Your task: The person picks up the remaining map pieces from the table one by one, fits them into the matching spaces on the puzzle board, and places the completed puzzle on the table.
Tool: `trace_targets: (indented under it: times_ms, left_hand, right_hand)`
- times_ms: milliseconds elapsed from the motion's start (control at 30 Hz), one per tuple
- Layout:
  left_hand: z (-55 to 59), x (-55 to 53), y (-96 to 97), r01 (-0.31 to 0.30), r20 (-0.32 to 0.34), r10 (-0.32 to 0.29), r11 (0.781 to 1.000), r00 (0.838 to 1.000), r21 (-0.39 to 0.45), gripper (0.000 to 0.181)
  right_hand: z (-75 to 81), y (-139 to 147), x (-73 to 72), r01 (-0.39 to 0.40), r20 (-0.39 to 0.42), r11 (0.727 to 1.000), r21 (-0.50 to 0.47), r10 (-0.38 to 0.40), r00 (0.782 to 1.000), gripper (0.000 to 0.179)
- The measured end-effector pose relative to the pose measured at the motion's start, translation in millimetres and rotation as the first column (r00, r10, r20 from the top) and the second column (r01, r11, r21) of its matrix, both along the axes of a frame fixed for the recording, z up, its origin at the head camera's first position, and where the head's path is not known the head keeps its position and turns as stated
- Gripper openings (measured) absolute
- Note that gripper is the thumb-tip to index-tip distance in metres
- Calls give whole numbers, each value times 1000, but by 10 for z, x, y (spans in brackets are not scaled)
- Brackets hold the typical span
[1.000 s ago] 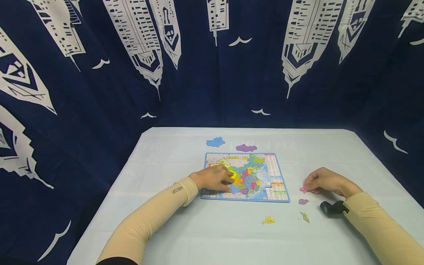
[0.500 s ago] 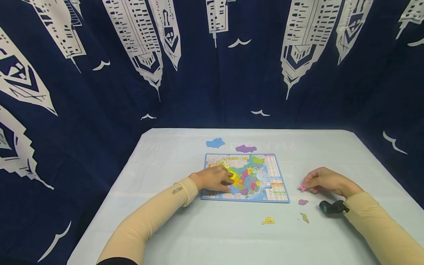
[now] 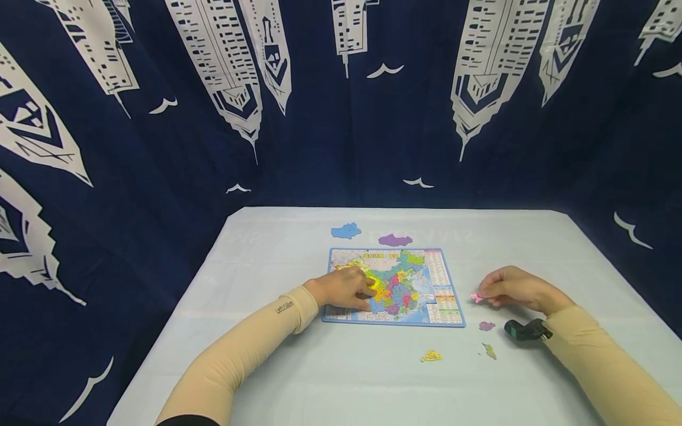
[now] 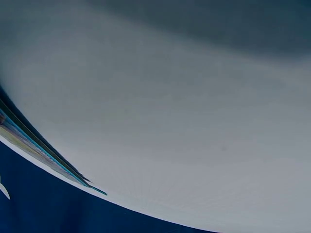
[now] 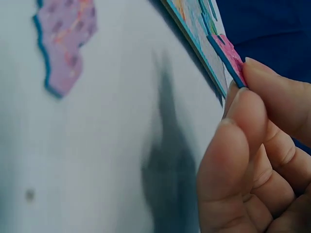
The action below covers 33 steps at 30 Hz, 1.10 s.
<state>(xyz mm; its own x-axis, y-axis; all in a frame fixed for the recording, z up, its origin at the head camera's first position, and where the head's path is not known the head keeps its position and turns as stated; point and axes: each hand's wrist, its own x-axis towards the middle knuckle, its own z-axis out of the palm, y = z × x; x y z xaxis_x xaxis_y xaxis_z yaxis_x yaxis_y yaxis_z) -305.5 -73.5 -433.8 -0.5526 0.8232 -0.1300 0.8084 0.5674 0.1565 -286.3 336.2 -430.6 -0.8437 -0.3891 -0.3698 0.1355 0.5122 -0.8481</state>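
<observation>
In the head view a map puzzle board [image 3: 446,284] with a blue rim lies flat on the table. My left hand [image 3: 346,287] rests on its left part, thumb and fingers apart, covering some of the map. To the right of the board, my right hand [image 3: 514,288] pinches a small pink puzzle piece [image 3: 476,297] between thumb and fingertips. The right wrist view shows this pink piece [image 5: 229,57] held on edge above the table, its side dark blue. Below that hand lies a mauve puzzle piece [image 3: 486,326], also seen close up as a spotted piece [image 5: 68,34].
A yellow piece [image 3: 431,356] and a green piece [image 3: 489,351] lie in front of the board. Behind it are a blue piece [image 3: 346,231] and a purple piece [image 3: 395,240]. A black device [image 3: 524,330] sits at my right wrist. A dark blue patterned cloth [image 3: 341,130] hangs behind the table.
My right hand has lifted the pink piece off the table and moved it slightly left and away from me, nearer the board. The left hand stays in place on the board.
</observation>
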Motion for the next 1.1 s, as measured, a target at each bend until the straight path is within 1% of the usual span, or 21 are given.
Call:
trace_targets:
  times_ms: [167,300,567,867,1100]
  left_hand:
    - [2,-6,4,-4,1,4,1000,1000,-1,44]
    - [7,-6,0,9,-12,-9,1000,1000,6,44]
    - [8,0,-10,12,-3,-12,1000,1000,9,44]
    - [19,4,-7,-3,4,3,1000,1000,4,45]
    - [7,-5,-17,15,-9,-15,1000,1000,14,44]
  right_hand:
    - [46,-94,-63,14,-2,1000,2,-14,1000,14]
    - [91,-179,-96,26,-8,1000,13,-25,1000,16]
    - [110,-338,-158,30,-14,999,21,-30,999,17]
    - [132,-462,-263,18,-12,1000,-9,-18,1000,16]
    - [181,-527,-315,15,-1,999,-33,-15,1000,13]
